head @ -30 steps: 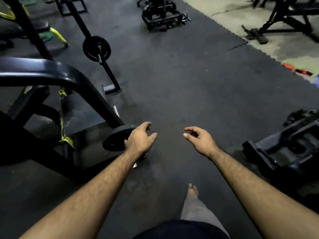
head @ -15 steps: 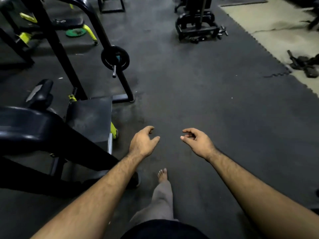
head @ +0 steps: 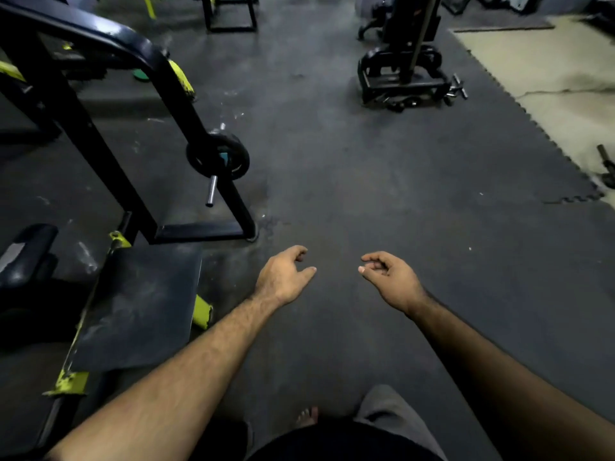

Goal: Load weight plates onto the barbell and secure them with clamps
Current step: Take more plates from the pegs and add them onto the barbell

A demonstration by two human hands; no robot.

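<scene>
While we walk across the dark rubber floor (head: pixel 382 181), the head camera, our only view, shows both arms reaching forward in the lower half of the frame. Our left hand (head: pixel 283 277) hangs just left of centre, fingers loosely curled, thumb out, holding nothing. Our right hand (head: pixel 391 277) sits just right of centre, fingers curled in loosely toward the thumb, also holding nothing. The two are near each other but apart.

The nearest task item we can make out is a small black weight plate (head: pixel 219 156) at centre left, seated on a steel peg (head: pixel 211 191) that sticks out of the black rack frame (head: pixel 173 81). No barbell or clamp shows clearly. At upper right stands a black storage stand (head: pixel 402 81) with small pieces on the floor at its base, too blurred to name. A padded bench (head: pixel 133 307) with yellow trim fills the lower left.

We judge the step in hand to be fetching a plate. To do it well, we should turn toward the peg, grip the plate's rim with both hands on opposite sides, and draw it straight along the peg so it does not bind. Our bare foot (head: pixel 307 416) at the bottom centre should stay out from under the plate.
</scene>
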